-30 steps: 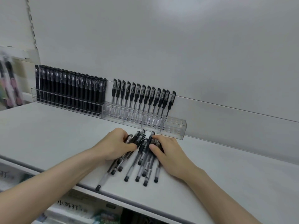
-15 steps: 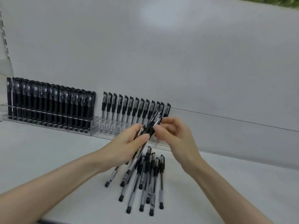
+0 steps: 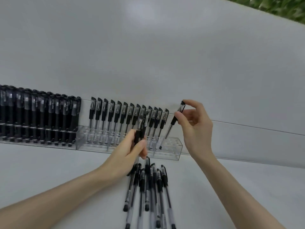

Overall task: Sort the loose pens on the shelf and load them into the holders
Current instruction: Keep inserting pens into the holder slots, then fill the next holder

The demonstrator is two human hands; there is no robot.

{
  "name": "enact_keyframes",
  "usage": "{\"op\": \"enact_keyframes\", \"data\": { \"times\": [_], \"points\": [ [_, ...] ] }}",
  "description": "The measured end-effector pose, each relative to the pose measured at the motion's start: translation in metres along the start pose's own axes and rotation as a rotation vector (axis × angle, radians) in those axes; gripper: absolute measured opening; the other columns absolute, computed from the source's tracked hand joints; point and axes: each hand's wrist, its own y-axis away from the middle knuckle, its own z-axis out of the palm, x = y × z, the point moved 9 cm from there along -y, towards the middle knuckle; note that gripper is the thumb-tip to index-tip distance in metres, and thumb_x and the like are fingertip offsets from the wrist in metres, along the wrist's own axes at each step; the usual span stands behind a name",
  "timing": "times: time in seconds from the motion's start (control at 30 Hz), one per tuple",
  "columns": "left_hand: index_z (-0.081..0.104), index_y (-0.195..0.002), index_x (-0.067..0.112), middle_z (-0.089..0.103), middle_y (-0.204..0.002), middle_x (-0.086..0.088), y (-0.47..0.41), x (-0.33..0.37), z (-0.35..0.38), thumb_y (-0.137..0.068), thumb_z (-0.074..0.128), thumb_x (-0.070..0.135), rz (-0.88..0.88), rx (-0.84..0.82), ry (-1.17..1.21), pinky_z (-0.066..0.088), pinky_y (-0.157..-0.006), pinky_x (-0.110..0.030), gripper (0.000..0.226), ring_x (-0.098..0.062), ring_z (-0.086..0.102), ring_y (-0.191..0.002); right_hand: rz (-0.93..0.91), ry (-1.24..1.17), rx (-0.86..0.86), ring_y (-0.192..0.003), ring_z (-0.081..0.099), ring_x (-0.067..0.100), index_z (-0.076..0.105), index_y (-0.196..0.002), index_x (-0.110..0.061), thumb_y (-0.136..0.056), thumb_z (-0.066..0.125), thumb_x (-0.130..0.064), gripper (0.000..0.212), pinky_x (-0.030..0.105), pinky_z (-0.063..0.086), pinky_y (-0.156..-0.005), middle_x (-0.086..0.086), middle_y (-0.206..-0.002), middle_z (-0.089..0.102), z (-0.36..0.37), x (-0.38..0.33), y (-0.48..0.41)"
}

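Against the back edge of the shelf (image 3: 49, 164) stand two clear holders. The left holder (image 3: 16, 141) is packed with dark-barrelled pens, and the right holder (image 3: 172, 150) is filled from its left, with free holes only at its right end. The right hand (image 3: 196, 129) pinches one pen (image 3: 173, 121) by its cap between thumb and fingers (image 3: 193, 102). The barrel is tilted with the tip down at those free holes, a hold that should let the tip be steered in. I cannot tell whether it has entered one. The left hand (image 3: 127, 154) has its fingers wrapped round a small bundle (image 3: 140, 128), upright just before the holder, likely as ready stock. The loose pens (image 3: 148, 187) lie side by side toward the front edge, caps pointing at the holders.
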Motion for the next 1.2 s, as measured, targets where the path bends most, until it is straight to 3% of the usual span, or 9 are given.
{"op": "enact_keyframes", "data": {
  "times": [0.1, 0.2, 0.4, 0.6, 0.9, 1.2],
  "points": [
    [0.047, -0.094, 0.013, 0.052, -0.069, -0.006, 0.001, -0.003, -0.005, -0.099, 0.039, 0.026, -0.001, 0.066, 0.044, 0.049, -0.057, -0.023, 0.016, -0.014, 0.051, -0.057, -0.029, 0.021, 0.049, -0.074, 0.06, 0.016, 0.054, -0.098, -0.039, -0.086, 0.068, -0.009, 0.035, 0.019, 0.048, -0.071, -0.003, -0.076, 0.061, -0.006, 0.003, -0.01],
    [0.047, -0.094, 0.011, 0.04, -0.063, -0.003, 0.002, -0.001, -0.007, -0.098, 0.038, 0.03, 0.022, 0.099, 0.066, 0.031, -0.042, -0.019, 0.022, -0.009, 0.033, -0.048, -0.054, 0.026, 0.067, -0.075, 0.061, 0.016, 0.055, -0.101, -0.035, -0.087, 0.067, -0.009, 0.032, 0.02, 0.048, -0.073, -0.003, -0.077, 0.061, -0.009, 0.007, -0.017],
    [0.054, -0.101, 0.012, 0.041, -0.061, 0.002, 0.002, -0.006, -0.007, -0.098, 0.041, 0.029, -0.008, 0.132, 0.1, 0.029, -0.043, -0.018, 0.022, -0.009, 0.032, -0.047, -0.058, 0.03, 0.042, -0.071, 0.056, 0.004, 0.056, -0.103, -0.027, -0.087, 0.066, -0.008, 0.028, 0.012, 0.043, -0.07, -0.003, -0.077, 0.061, 0.001, 0.025, -0.022],
    [0.051, -0.102, 0.007, 0.052, -0.063, 0.001, 0.0, -0.005, -0.011, -0.097, 0.04, 0.033, -0.011, 0.131, 0.066, 0.047, -0.056, -0.04, 0.029, -0.016, 0.047, -0.05, 0.015, 0.129, -0.102, -0.077, 0.063, 0.019, 0.058, -0.102, -0.029, -0.085, 0.07, -0.012, 0.026, 0.024, 0.051, -0.073, -0.005, -0.079, 0.062, 0.014, 0.049, -0.023],
    [0.053, -0.104, 0.012, 0.051, -0.061, -0.001, -0.001, -0.005, -0.005, -0.094, 0.042, 0.035, -0.012, 0.104, 0.087, 0.04, -0.043, -0.031, 0.027, -0.016, 0.039, -0.045, 0.025, 0.226, -0.217, -0.073, 0.063, 0.022, 0.059, -0.099, -0.028, -0.083, 0.071, -0.01, 0.027, 0.033, 0.053, -0.074, 0.001, -0.075, 0.063, 0.019, 0.048, -0.033],
    [0.053, -0.104, 0.012, 0.048, -0.059, -0.001, 0.0, -0.005, -0.007, -0.087, 0.043, 0.042, -0.014, 0.1, 0.123, 0.034, -0.041, -0.03, 0.036, -0.014, 0.036, -0.043, 0.062, 0.231, -0.274, -0.067, 0.064, 0.018, 0.059, -0.094, -0.029, -0.082, 0.071, -0.007, 0.028, 0.035, 0.056, -0.076, 0.003, -0.072, 0.063, 0.022, 0.044, -0.039]
  ]
}}
